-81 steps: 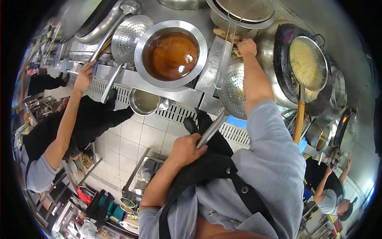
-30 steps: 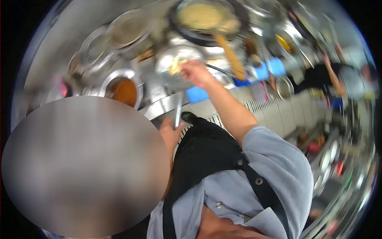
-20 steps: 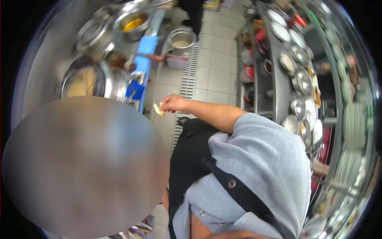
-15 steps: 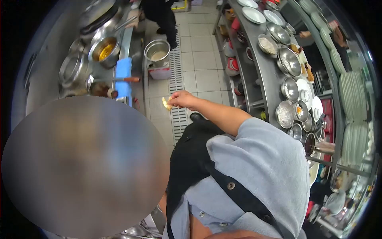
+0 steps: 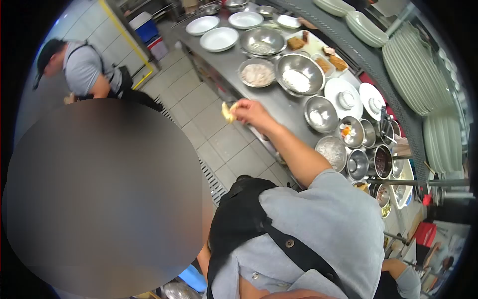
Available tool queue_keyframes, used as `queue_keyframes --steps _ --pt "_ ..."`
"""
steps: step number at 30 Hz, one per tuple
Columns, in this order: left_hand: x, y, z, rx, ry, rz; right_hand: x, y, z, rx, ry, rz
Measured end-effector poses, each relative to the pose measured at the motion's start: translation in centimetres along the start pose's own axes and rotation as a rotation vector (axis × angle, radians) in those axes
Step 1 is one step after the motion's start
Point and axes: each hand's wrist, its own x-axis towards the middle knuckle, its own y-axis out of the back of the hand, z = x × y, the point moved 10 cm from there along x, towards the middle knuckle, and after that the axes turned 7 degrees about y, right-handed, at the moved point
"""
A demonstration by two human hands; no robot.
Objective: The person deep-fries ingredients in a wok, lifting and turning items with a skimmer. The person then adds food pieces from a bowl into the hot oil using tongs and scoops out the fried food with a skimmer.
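My right hand [image 5: 251, 114] is stretched out over the floor beside the counter's edge. Pinched between its thumb and fingers is a small, pale yellow, curved piece of food [image 5: 229, 112], whose kind I cannot make out. Nearest to this hand on the steel counter [image 5: 231, 65] are a metal bowl of pale, wet-looking food [image 5: 257, 73] and a larger bowl with white contents [image 5: 299, 74]. My left hand is out of sight; a large blurred patch covers that side.
White plates [image 5: 219, 40] lie at the counter's far end. Several bowls, including one with eggshells and yolk [image 5: 350, 131], crowd its right side. Stacked plates [image 5: 413, 67] fill a shelf above. A co-worker [image 5: 87, 70] stands at upper left; another person's arm [image 5: 401, 274] shows lower right.
My view has swung right, from the stove side to the counter with bowls. My right hand still pinches the yellow piece and now appears close to the counter's edge.
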Motion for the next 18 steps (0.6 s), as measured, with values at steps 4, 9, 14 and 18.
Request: queue_keyframes --steps 4,9,14,18 --pt "6.0 -3.2 8.8 0.091 -0.146 -0.093 -0.9 13.0 -15.0 -0.007 0.382 0.317" --pt "9.2 -7.3 15.2 0.071 -0.282 -0.193 -6.6 24.8 -30.6 -0.339 0.73 0.726" --pt "10.6 -9.7 15.6 0.094 -0.317 -0.271 -4.7 31.6 -33.1 -0.678 0.525 0.923" --pt "11.0 -9.1 14.8 0.093 -0.284 -0.253 -5.2 31.3 -34.6 -1.341 0.289 1.146"
